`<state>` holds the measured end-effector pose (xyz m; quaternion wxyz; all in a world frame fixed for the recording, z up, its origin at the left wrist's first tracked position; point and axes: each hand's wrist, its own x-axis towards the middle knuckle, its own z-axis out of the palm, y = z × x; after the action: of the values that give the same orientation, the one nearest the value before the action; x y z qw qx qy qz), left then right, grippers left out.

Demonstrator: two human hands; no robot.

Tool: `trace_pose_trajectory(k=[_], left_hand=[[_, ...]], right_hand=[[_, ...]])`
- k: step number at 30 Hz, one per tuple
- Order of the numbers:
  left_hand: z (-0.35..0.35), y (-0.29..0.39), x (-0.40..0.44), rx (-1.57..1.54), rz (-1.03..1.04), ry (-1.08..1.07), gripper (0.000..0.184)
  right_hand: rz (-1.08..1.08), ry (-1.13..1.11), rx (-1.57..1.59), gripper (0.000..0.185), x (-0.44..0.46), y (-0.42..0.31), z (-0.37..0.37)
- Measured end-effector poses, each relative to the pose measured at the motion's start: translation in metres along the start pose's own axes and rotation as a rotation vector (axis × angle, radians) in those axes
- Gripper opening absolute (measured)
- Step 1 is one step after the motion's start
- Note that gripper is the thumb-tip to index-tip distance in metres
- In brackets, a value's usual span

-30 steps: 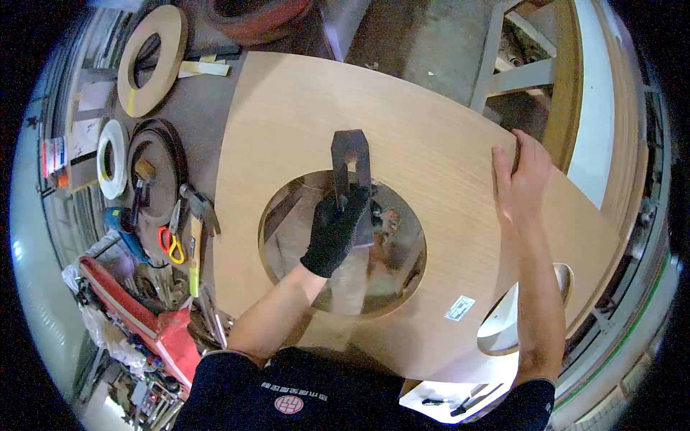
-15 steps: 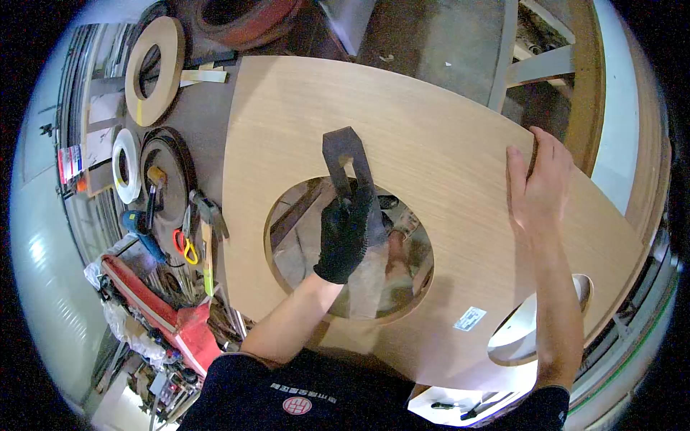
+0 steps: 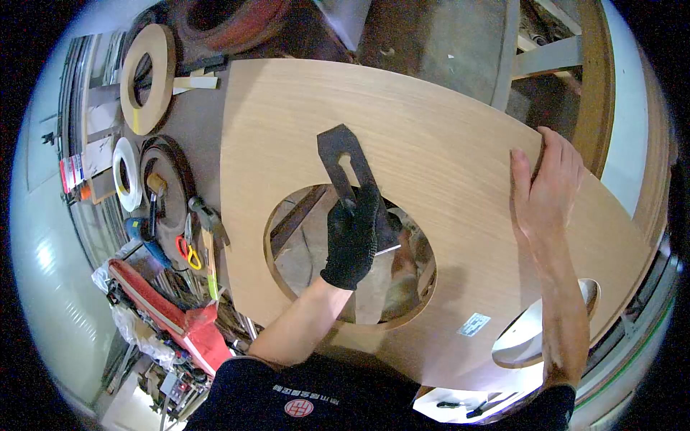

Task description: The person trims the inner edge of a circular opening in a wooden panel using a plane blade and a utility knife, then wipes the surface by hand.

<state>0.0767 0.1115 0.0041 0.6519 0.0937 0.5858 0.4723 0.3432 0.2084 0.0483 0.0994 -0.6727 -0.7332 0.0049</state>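
Observation:
In my gloved left hand [image 3: 351, 241], fingers wrapped around it, is a dark metal plane blade [image 3: 336, 149] with a long slot. The blade lies at a slant over the large round hole in a light wood-grain panel [image 3: 453, 172]. Its bright straight lower edge shows below my fingers, inside the hole's outline. My bare right hand [image 3: 550, 183] grips the panel's far right edge, thumb on the top face and fingers over the rim. A small white label [image 3: 474, 325] is stuck on the panel near my right forearm.
Left of the panel lie a hammer [image 3: 208, 221], scissors [image 3: 188, 253], a blue power tool [image 3: 147, 243] and rolls of edge banding [image 3: 149, 79]. A red tool [image 3: 162, 309] sits lower left. A second hole [image 3: 521, 334] opens under my right forearm.
My left hand has shifted slightly right and turned the plane blade, so its bright lower edge now shows. My right hand keeps its place on the panel edge. The view has moved a little.

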Motion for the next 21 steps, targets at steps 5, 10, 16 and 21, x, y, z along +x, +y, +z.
trace_pose_trajectory(k=[5, 10, 16, 21], left_hand=[[0.02, 0.005, 0.014, 0.282, 0.025, 0.095, 0.03], [0.009, 0.003, 0.005, 0.373, 0.061, 0.001, 0.025], [-0.032, 0.003, -0.009, 0.169, -0.202, -0.168, 0.041], [-0.018, 0.01, 0.017, 0.286, -0.158, -0.075, 0.033]], right_hand=[[-0.006, -0.001, -0.013, 0.05, 0.0, 0.0, 0.002], [0.005, 0.0, 0.002, 0.053, 0.001, -0.002, -0.001], [0.042, -0.022, 0.013, 0.054, 0.002, -0.005, -0.003], [0.023, -0.04, -0.018, 0.055, 0.002, -0.002, -0.003]])
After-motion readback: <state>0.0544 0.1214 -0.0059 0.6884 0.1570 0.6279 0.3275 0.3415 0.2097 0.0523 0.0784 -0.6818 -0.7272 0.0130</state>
